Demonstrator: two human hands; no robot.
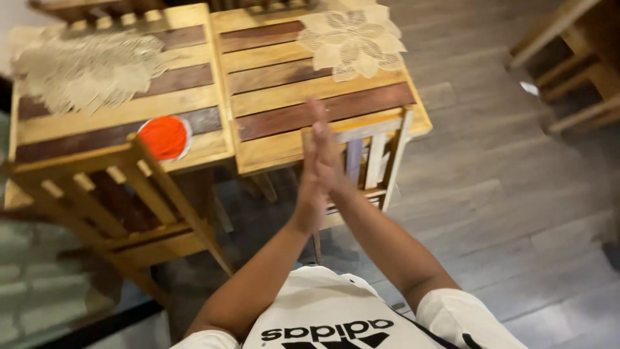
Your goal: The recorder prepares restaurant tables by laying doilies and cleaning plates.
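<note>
Your left hand and right hand press flat palm to palm, fingers straight, each grip empty, above the chair tucked at the slatted wooden counter. Nearest thing, an orange disc, lies on the counter's near edge, well left of your hands. Lace doily farther back.

Your left hand and right hand are pressed palm to palm before the right table. A second table adjoins it on the left, bearing a round disc near its front edge. Each table carries a doily behind. A chair stands just beyond your hands; another chair stands left.
</note>
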